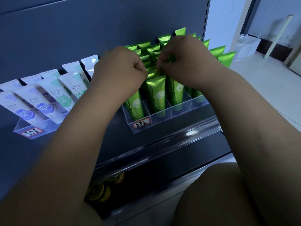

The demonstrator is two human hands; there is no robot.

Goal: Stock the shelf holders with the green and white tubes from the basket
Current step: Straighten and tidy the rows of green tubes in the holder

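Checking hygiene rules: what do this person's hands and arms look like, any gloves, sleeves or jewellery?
Left hand and right hand are bare: no gloves, rings or watch visible. Both forearms are uncovered; no sleeve in view.

Dark grey shelf (120, 136), with a clear plastic rail (162, 149) along its front edge. Two clear holders sit directly on it, well apart. Left holder (21, 128): white tubes (48, 101) standing in rows, handwritten label (31, 132) on the front wall. Right holder (164, 119): split into compartments, green tubes (156, 95) upright, second label (141, 125) at front left. Lower shelf (146, 185) below carries round yellow-and-black items (97, 191), partly hidden.
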